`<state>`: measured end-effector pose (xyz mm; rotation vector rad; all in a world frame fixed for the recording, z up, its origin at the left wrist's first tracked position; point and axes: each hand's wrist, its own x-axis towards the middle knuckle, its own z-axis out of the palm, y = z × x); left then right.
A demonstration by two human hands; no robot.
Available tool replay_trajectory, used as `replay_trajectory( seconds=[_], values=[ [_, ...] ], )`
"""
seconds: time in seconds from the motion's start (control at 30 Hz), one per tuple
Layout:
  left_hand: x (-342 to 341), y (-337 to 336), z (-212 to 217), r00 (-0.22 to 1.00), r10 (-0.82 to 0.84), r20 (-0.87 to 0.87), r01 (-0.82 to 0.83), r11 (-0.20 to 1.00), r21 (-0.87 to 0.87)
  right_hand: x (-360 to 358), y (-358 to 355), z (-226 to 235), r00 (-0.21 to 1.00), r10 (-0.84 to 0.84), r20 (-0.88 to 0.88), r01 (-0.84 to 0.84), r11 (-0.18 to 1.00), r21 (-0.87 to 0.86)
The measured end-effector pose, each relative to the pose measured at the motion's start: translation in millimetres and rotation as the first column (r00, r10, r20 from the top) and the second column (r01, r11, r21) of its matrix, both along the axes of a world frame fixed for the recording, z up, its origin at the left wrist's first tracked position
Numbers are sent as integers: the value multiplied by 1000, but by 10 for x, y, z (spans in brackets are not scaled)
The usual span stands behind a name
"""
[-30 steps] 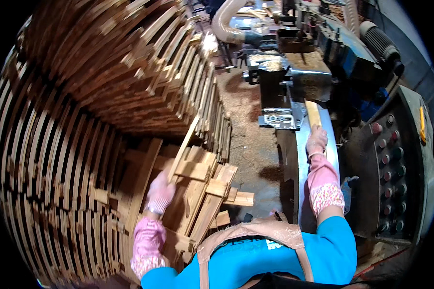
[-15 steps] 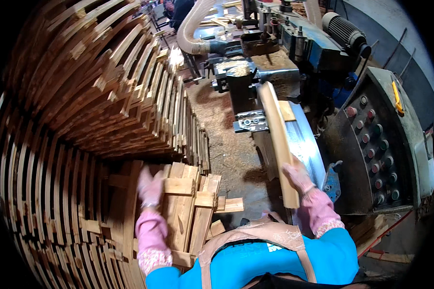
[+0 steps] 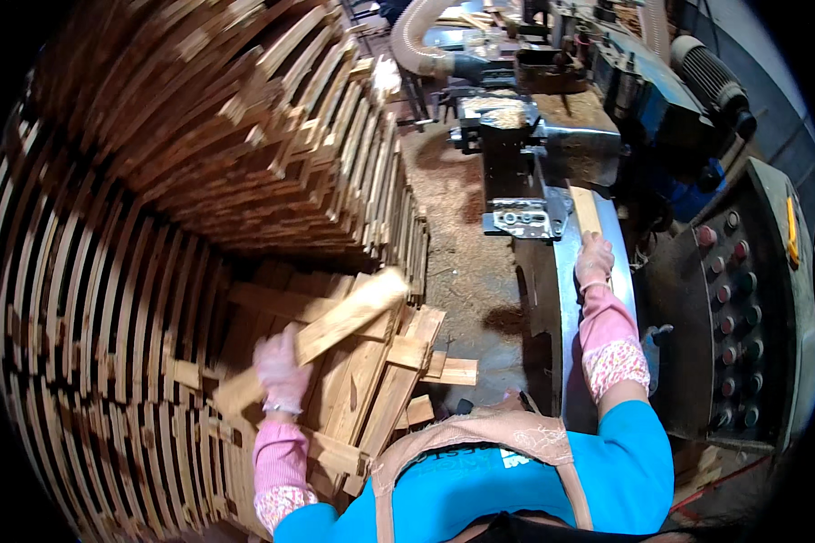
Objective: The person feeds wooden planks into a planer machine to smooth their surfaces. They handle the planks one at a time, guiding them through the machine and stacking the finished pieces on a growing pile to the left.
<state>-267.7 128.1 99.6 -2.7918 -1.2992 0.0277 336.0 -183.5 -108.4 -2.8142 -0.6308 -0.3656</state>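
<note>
Wooden slats are stacked high [image 3: 199, 154] on my left, curving round me in tall rows. My left hand [image 3: 281, 369] is clamped round one loose slat [image 3: 321, 337], lifting it slantwise above the jumbled pile of short boards [image 3: 371, 380] at my knees; the picture blurs there, so how firm my grip is I can't tell. If that grip is loose, the slat could slip and drop back among the boards, or its raised end could knock the edge of the stack just beside it. Sawdust covers the floor [image 3: 453, 253] between the pile and the machine. Over on the right, my right hand [image 3: 594, 259] lies on the metal feed table [image 3: 566, 299], fingers pressed together on the end of another slat [image 3: 587, 210] heading into the machine head [image 3: 516, 172]. My fingertips are near the intake, and following the wood too far could draw them in.
</note>
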Motion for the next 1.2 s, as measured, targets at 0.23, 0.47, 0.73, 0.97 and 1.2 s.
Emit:
replay_trajectory(
  seconds=[0.23,0.47,0.73,0.97,1.2],
  values=[
    [1600,-595,98,694,-718,-46,698,656,286,-2099,847,1681,68,822,-566,-671,457,583],
    [1247,204,-10,823,-549,146,514,830,217,-1871,-836,1239,449,620,-644,12,716,697],
    [391,1401,-941,929,-196,-314,160,977,-138,-1681,-1451,415,994,103,-21,-102,993,52],
    [1111,774,59,942,-326,-75,295,916,-273,-204,-134,44,995,62,76,-64,998,24],
    [2706,169,593,875,29,484,436,390,-811,-854,809,229,556,671,-491,-4,593,805]
  ],
)
